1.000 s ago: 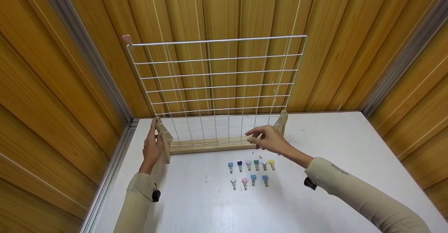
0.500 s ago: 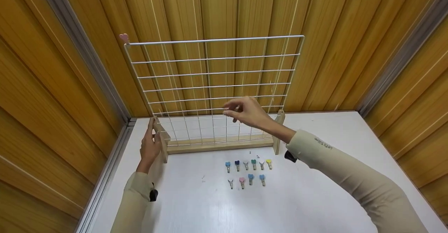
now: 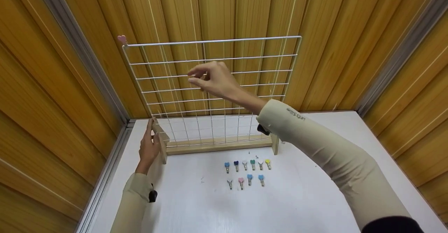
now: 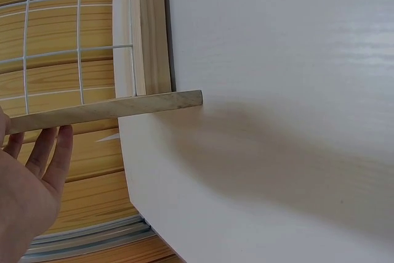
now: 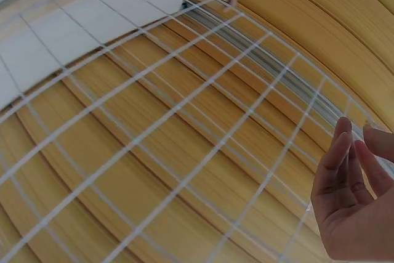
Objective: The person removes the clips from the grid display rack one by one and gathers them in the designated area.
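A white wire grid stands upright in a wooden stand. My left hand holds the stand's left side piece; in the left wrist view the fingers lie along one face of that wooden side piece. In front of the grid's middle is my right hand, raised, thumb and fingers bent towards each other. A gap shows between thumb and fingertips in the right wrist view, with nothing seen in it. A pink heart clip sits on the grid's top left corner.
Small heart-topped wooden clips lie on the white table in two rows, among them a yellow clip, a green clip and a pink clip. Wood-patterned walls rise behind and at both sides.
My right hand has moved up and to the left, from low by the stand's right end to the grid's middle. My left hand stays on the stand, and the clips lie as before.
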`<state>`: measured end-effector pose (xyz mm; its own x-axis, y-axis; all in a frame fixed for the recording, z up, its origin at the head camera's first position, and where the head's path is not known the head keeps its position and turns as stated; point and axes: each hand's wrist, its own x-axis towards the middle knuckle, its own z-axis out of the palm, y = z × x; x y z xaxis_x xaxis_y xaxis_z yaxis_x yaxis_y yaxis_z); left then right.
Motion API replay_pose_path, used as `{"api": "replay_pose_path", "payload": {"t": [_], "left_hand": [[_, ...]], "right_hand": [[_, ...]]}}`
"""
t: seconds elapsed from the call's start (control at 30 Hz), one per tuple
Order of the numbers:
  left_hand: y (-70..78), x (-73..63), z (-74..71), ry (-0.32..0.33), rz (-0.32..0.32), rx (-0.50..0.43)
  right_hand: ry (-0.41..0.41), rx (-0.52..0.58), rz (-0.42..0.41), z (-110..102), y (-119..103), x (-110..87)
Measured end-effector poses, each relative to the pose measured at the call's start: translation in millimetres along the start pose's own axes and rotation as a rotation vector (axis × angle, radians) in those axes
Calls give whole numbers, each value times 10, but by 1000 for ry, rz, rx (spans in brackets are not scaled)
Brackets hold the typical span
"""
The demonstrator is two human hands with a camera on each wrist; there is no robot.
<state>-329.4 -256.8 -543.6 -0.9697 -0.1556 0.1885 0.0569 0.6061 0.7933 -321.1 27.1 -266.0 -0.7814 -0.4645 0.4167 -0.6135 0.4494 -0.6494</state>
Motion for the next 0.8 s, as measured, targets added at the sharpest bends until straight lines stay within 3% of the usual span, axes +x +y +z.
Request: {"api": "replay_pose_path", "payload": {"t": [0.23, 0.43, 0.53, 0.67, 0.8], "left_hand": [[4, -25, 43, 19, 23, -2], [13, -43, 47, 31, 26, -9], [21, -59, 53, 25, 6, -19], [40, -78, 86, 6, -20, -28], [36, -111, 102, 20, -4, -25]], "right_hand": [[62, 83, -61, 158, -285, 321], [118, 151, -91, 400, -404, 533], [89, 213, -70, 525, -430, 616], [-18, 291, -15, 653, -429, 681], [-78, 346, 9, 740, -445, 748]]}}
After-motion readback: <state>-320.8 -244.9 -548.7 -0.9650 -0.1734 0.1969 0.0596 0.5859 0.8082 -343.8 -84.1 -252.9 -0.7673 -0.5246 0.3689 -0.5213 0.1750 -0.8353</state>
